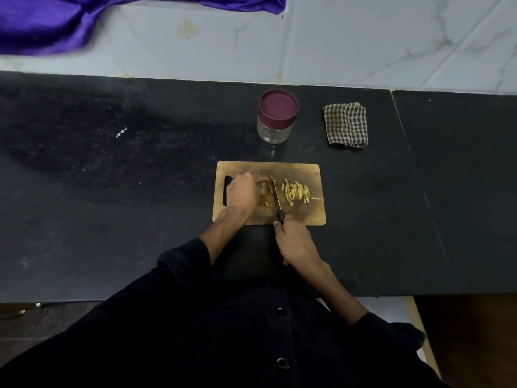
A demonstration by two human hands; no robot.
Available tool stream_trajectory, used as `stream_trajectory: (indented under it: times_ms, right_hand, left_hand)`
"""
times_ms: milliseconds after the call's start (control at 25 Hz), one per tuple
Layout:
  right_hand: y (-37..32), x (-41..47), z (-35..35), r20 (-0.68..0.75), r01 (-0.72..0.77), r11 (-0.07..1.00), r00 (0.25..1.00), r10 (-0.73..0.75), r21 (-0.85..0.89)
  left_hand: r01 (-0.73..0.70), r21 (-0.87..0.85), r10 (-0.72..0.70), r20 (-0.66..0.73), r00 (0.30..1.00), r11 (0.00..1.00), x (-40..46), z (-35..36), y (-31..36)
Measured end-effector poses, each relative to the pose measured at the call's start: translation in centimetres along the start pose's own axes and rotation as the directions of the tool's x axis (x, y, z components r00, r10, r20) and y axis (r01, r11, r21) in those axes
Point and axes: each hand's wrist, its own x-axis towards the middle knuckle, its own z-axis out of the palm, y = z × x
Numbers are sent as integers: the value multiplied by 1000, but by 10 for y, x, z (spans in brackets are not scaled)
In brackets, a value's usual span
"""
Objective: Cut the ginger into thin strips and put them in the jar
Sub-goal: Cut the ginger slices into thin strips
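A wooden cutting board point(307, 214) lies on the black counter. My left hand point(242, 193) presses down on a small ginger piece point(263, 189) near the board's left side, fingers curled over it. My right hand point(295, 242) grips the dark handle of a knife point(277, 198), whose blade rests on the board just right of the ginger piece. A pile of pale ginger strips point(297, 191) lies to the right of the blade. Behind the board stands a clear jar point(275, 131) with a maroon lid point(278, 106) closed on it.
A folded checked cloth point(346, 125) lies to the right of the jar. Purple fabric point(56, 21) hangs over the white tiled wall at the top left. The black counter point(112, 177) stretches wide to the left and right.
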Motion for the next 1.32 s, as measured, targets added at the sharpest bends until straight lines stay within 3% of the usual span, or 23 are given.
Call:
stream_trajectory:
  times_ms: [200,600,800,1160,1320]
  right_hand:
    - [-6,2,2,33,6,999,999,-5,-44]
    - [19,-5,-11,-75,-27,999,997,30,43]
    - [26,-9,-20,-169,20,994,985,-38,-106]
    - [30,-15,-24,-248,50,986,965,-89,-159]
    - [31,-15,-25,-226,45,990,971,-75,-133]
  left_hand:
    - [-42,-88,40,-29,999,995,0,-12,-2]
    - [-116,-129,117,-2,993,985,-10,-24,17]
    - [-229,-96,239,116,964,969,-9,-24,28]
    - [-323,16,304,294,906,946,-2,-27,41]
    - [-256,-97,273,254,928,962,9,-29,38]
